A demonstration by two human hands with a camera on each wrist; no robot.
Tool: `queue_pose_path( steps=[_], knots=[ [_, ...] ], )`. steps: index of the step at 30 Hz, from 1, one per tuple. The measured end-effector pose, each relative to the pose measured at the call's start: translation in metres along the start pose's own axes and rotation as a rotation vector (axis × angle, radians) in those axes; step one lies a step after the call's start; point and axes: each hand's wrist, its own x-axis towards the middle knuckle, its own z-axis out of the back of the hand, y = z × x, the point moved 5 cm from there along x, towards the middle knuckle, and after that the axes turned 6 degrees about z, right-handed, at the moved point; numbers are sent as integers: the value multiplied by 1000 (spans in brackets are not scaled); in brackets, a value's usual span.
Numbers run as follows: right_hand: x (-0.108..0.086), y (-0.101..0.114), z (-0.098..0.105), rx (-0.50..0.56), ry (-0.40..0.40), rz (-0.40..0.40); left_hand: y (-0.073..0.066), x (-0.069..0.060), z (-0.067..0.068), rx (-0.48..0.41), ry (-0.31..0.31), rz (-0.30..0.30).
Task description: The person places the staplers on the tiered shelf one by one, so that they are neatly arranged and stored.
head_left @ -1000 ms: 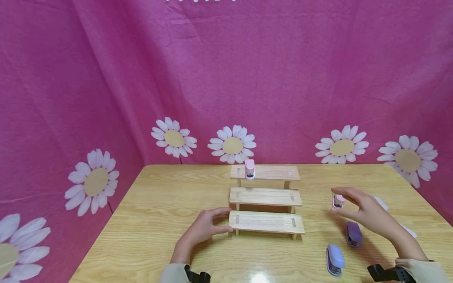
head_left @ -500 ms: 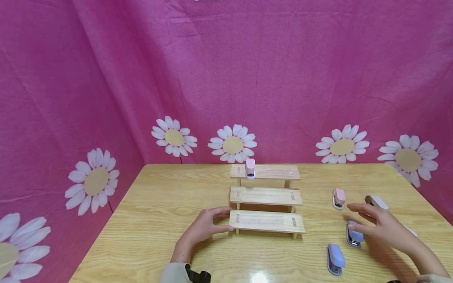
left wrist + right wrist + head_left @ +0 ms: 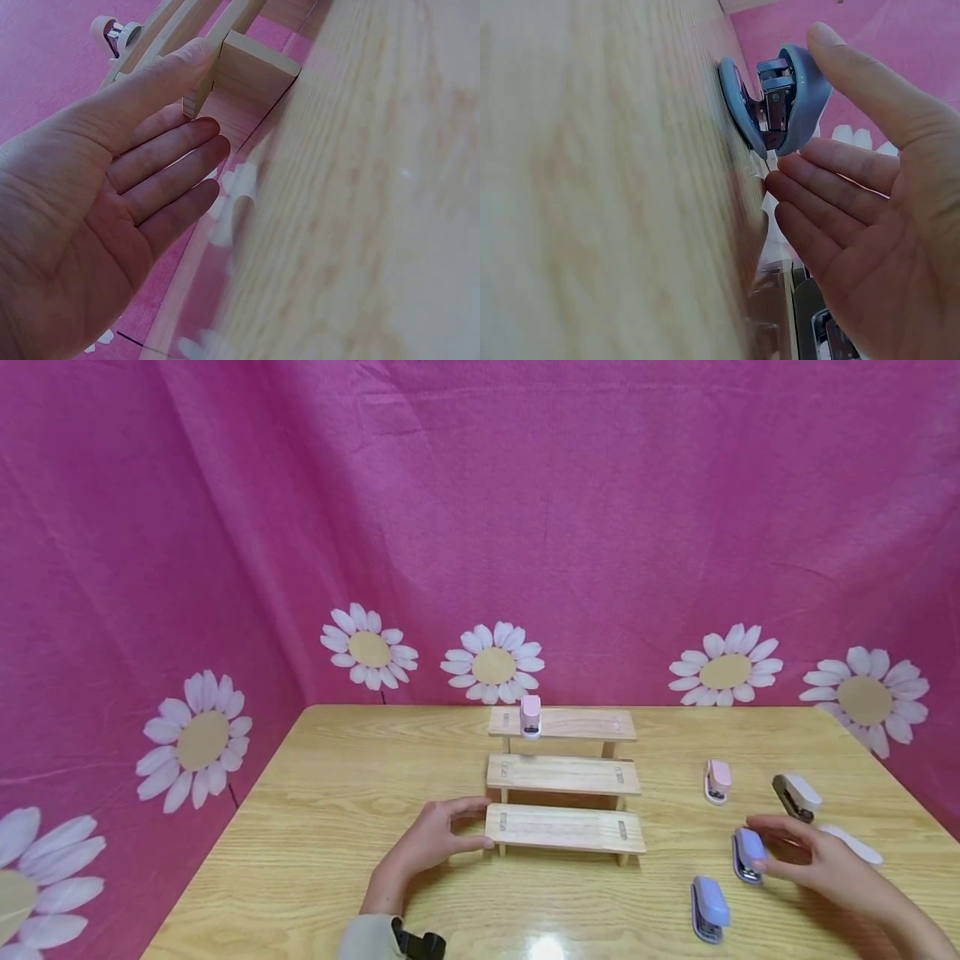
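At the left end of a three-step wooden stand [image 3: 566, 829], my left hand [image 3: 431, 842] holds the lowest step between thumb and index finger. Its other fingers extend below the step in the left wrist view. My right hand [image 3: 821, 860] is at a lavender stapler [image 3: 748, 855], thumb at its near side and index finger by its far end. In the right wrist view the fingers [image 3: 836, 195] are straight, the thumb beside the upper shell; firm contact cannot be told. A pale pink stapler [image 3: 530, 717] stands on the top step, towards the left.
A periwinkle stapler [image 3: 709, 908] lies nearer the front, and a pink stapler [image 3: 717, 780] lies farther back. Beyond the right hand are a white-and-dark stapler [image 3: 798, 796] and a white object [image 3: 852, 843], partly hidden. A pink flowered cloth [image 3: 600, 527] hangs behind the table.
My right hand has let go of the pink stapler, leaving it on the table, and moved back towards me to the lavender stapler. The left hand has stayed at the stand.
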Motion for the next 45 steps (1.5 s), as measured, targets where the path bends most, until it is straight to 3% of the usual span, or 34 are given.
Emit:
queue_pose_path(
  steps=[10,17,23,26,36,45],
  knots=[
    [0,1,-3,-22,7,-13,0,1,1,2,1,5],
    [0,7,-2,-71,-30,-22,0,1,0,-6,8,7],
    [6,18,2,-63,-62,19,1,1,0,-12,7,9],
    [11,25,6,-85,-74,62,2,2,0,-11,6,12],
    [36,51,13,-101,-64,97,3,2,-1,-15,4,13],
    [67,72,16,-128,-82,40,4,3,-2,-15,3,19]
  ],
)
